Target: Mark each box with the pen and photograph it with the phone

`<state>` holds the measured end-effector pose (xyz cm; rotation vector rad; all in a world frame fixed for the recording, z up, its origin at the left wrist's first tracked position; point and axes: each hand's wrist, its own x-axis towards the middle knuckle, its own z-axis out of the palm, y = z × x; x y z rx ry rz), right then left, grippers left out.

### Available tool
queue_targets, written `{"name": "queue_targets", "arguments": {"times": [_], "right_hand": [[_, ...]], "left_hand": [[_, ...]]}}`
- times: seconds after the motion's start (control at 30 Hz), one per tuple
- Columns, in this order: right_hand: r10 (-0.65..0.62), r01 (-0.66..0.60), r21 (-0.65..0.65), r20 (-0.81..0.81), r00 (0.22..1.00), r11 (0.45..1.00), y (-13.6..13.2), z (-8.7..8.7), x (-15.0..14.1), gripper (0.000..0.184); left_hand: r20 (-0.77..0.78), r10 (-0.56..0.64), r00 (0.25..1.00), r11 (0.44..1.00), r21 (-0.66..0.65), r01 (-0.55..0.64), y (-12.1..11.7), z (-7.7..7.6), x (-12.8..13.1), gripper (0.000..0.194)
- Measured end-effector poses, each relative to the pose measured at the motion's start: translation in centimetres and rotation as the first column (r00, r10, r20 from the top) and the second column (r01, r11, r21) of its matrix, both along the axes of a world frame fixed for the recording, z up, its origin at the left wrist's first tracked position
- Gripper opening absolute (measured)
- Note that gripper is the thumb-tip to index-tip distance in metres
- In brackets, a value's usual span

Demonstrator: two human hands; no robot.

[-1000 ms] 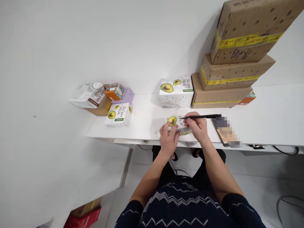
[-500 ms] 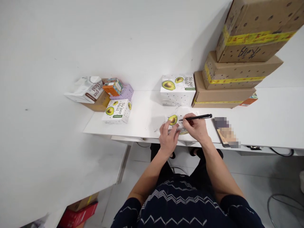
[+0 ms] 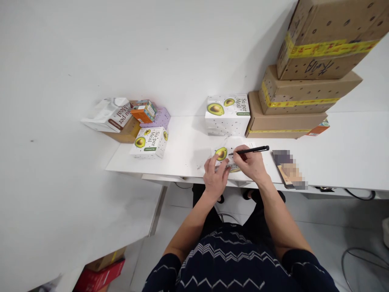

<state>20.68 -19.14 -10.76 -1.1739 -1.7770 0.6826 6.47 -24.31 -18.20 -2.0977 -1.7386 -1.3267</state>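
Centrally, pen (image 3: 253,149) in fingers (image 3: 237,158), avocado box (image 3: 223,153) beneath

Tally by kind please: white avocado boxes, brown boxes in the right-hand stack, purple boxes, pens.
White avocado boxes: 3
Brown boxes in the right-hand stack: 3
Purple box: 1
Pen: 1
Total: 8

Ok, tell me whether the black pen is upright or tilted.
Tilted: the black pen, gripped in the right hand, leans well over, its long barrel showing lengthwise, reaching past the hand.
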Motion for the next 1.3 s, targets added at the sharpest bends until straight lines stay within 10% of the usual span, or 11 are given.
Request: {"name": "queue_targets", "arguments": {"times": [0.37, 0.5, 0.63, 0.8, 0.93, 1.07, 1.3], "right_hand": [[-0.299, 0.276, -0.122, -0.498, 0.814, 0.953, -0.2, -0.3, 3.9, 0.021], [-0.421, 0.440, -0.259, 0.130, 0.898, 0.860, 0.5, -2.6, 8.2, 0.022], [-0.082, 0.462, -0.394, 0.683, 0.726, 0.795, 1.1, -5.6, 8.7, 0.018], [-0.081, 0.490, -0.392, 0.711, 0.698, 0.778, 1.2, -7.0, 6.8, 0.031], [-0.309, 0.584, -0.192, 0.697, 0.647, 0.789, 0.0, -7.5, 8.3, 0.047], [-0.503, 0.757, -0.024, 0.733, 0.457, 0.653, -2.2, -8.5, 12.2, 0.075], [-0.386, 0.701, -0.139, 0.752, 0.534, 0.700, -3.5, -9.6, 15.6, 0.070]], "left_hand": [[-0.010, -0.008, 1.000, 1.000, -0.009, 0.007, 0.3, 0.0, -0.2, 0.029], [-0.013, 0.004, 1.000, 1.000, 0.010, -0.004, 0.3, 0.1, -0.1, 0.029], [0.006, 0.005, 1.000, 1.000, 0.008, -0.005, 0.2, 0.1, -0.1, 0.030], [-0.011, -0.002, 1.000, 1.000, 0.019, 0.003, 0.3, -0.1, -0.3, 0.030], [-0.037, -0.002, 0.999, 1.000, 0.030, 0.003, 0.4, -0.2, -0.3, 0.031], [-0.024, -0.010, 1.000, 1.000, 0.021, 0.011, 0.4, -0.2, -0.3, 0.030], [-0.093, 0.022, 0.995, 0.997, 0.069, -0.016, 0.5, -0.4, -0.3, 0.031]]}}
